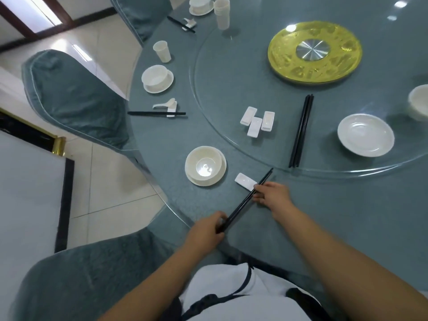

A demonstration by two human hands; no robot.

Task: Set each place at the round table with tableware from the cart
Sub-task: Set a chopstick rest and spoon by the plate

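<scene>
**Chopsticks held over the rest at the near place setting**

Here is the round counter (347,216), teal and speckled, filling the right and centre of the frame, with a glass turntable (231,72) laid over its middle. Pale floor tiles (108,181) show at the left, and teal-covered chairs (76,98) ring the edge at upper left and bottom left. No writing or labels can be read anywhere.

Low in the centre, both hands are on one pair of black chopsticks (245,200). The left hand (206,230) has its grip closed round the near end; the right hand (273,195) pinches them further up, just beside a white chopstick rest (244,181). The tips point up-right toward the turntable's rim. Just left of that rest sits a white bowl on a saucer (205,166).

On the turntable: a gold tray with a steel disc in the centre (315,52), three spare rests (257,121) clustered together, a bundle of spare chopsticks (301,130), an empty white plate (366,135) and a bowl cut off by the right edge (418,104). A stack of cups (222,13) stands at the top.

At centre left, a finished setting: cup (162,51), bowl on a plate (157,78), spoon (165,104) and chopsticks on a rest (157,113). Another setting lies at the top.
</scene>
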